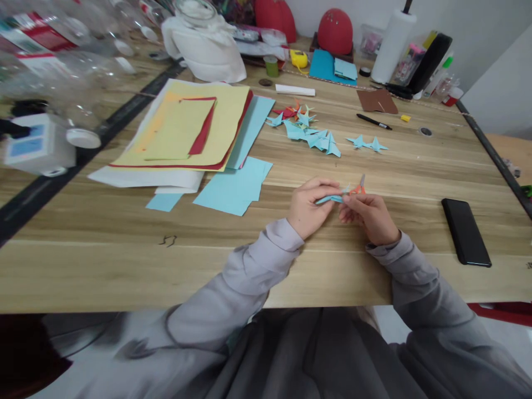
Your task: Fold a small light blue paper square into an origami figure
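Between my two hands is a small piece of folded blue paper (pixel 330 199), held just above the wooden table. My left hand (pixel 312 205) is closed around its left part, fingers pointing right. My right hand (pixel 369 215) pinches its right end between thumb and forefinger. Right behind the fingertips lies a pair of small scissors (pixel 358 187) with orange handles, partly hidden by my hands. Farther back sit several folded blue paper cranes (pixel 313 137), with red and orange ones (pixel 291 113) among them. Two more blue cranes (pixel 368 144) lie to their right.
Left of my hands are blue paper sheets (pixel 233 188) and a stack of yellow, red and white paper (pixel 236 116). A black phone (pixel 466 233) lies at the right. A pen (pixel 374 121) and brown paper (pixel 377 102) are farther back. Plastic bottles (pixel 83 119) crowd the far left.
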A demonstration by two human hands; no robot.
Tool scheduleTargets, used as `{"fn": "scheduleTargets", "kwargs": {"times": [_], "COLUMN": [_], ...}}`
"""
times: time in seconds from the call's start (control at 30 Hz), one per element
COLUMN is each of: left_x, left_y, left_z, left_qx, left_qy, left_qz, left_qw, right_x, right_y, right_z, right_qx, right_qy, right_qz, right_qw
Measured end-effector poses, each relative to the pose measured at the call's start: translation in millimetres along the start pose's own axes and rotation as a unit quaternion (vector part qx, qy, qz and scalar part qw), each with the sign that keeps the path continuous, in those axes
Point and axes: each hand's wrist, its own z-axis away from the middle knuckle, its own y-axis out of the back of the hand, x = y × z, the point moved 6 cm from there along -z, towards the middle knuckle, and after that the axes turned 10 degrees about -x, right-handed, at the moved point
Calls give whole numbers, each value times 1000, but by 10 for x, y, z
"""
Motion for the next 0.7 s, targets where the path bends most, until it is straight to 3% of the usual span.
{"fn": "scheduleTargets", "kwargs": {"times": [0.1, 0.3, 0.53, 0.7], "left_x": [-27, -197, -270, -337], "left_y": [-40, -85, -91, -131], "left_z": [15, 18, 13, 33], "left_qx": [-17, -32, -4, 0], "left_qy": [3, 121, 208, 222], "left_qz": [21, 230, 284, 358], "left_qw": [1000, 965, 936, 907], "right_x": [-67, -166, -213, -194], "right_y": [66, 190, 96, 71], "right_z": [14, 41, 85, 87], "right_qx": [34, 127, 102, 97], "right_qy": [38, 109, 164, 171], "right_qz": [16, 100, 188, 182], "right_qw": [999, 981, 963, 963]}}
